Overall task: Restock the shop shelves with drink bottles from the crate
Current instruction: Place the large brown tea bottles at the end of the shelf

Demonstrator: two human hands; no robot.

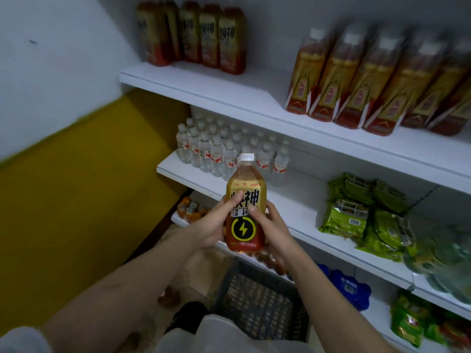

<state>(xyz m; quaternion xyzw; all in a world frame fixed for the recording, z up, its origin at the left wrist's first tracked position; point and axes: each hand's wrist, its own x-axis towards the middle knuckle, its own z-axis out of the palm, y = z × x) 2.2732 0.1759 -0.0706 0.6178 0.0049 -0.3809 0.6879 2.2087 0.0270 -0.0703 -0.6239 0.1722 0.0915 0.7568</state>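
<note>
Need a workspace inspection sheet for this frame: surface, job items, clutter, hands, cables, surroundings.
Surface: white shelves, several tiers.
Job's things: energy drink bottle upright, white cap on, held in front of the shelves; dark plastic crate on the floor below.
Clutter: green snack packs, small water bottles, matching drink bottles on the top tier.
Grippers: left hand and right hand both grip the bottle.
Cables: nothing seen.
Surroundings: white-and-yellow wall on the left.
</note>
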